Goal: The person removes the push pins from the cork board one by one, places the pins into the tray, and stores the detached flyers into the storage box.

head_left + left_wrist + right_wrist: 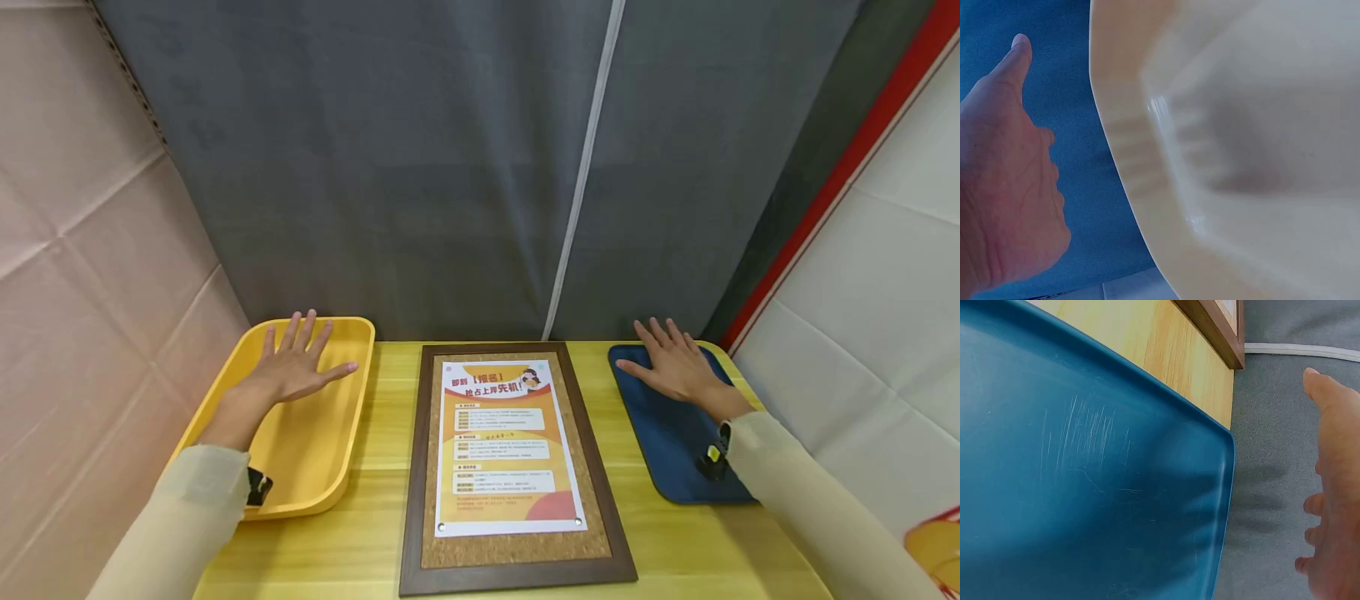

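My left hand hovers over the far part of a yellow tray, fingers spread and thumb pointing inward. The left wrist view shows that hand apart from the tray's rim, with its shadow falling inside the tray. On the right, my other hand is held above a dark blue tray, its fingers spread as well. Scratches mark the floor of the blue tray in the right wrist view, where the right hand appears beyond the tray's far edge. Neither hand holds anything.
Between the trays, a brown-framed cork board lies on the yellow wooden table, with an orange and white printed sheet on it. A grey cloth partition rises behind the table; pale cloth walls stand at both sides.
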Motion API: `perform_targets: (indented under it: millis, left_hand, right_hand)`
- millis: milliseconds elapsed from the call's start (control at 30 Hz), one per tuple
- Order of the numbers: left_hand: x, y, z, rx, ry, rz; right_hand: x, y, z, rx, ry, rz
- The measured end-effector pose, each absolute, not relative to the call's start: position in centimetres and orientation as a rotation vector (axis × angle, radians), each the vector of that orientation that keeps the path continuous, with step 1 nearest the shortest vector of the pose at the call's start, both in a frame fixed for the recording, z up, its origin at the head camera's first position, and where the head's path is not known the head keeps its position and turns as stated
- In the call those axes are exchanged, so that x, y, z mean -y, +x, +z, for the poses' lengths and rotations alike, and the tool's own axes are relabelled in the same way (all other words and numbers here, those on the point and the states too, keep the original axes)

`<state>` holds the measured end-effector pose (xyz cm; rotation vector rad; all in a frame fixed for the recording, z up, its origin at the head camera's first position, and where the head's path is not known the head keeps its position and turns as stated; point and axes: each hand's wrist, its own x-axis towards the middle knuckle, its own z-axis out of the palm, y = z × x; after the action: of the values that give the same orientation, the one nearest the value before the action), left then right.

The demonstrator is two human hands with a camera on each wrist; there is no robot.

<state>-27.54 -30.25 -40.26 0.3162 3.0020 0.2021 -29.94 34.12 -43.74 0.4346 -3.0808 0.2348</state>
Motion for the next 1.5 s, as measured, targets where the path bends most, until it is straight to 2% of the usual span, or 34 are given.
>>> perform_targets:
  millis: [667,1500]
  left_hand:
    - [27.3,-27.5,-40.9,-3.042,0.434,0.215]
    - [20.6,-25.4,-40.8,-3.028,0.626,0.2]
  right_hand:
    - [-32.5,-30.5,-43.8,3.069,0.495,0.266]
    - [-28.1,-31.5,-44.3,3.004,0.629,0.243]
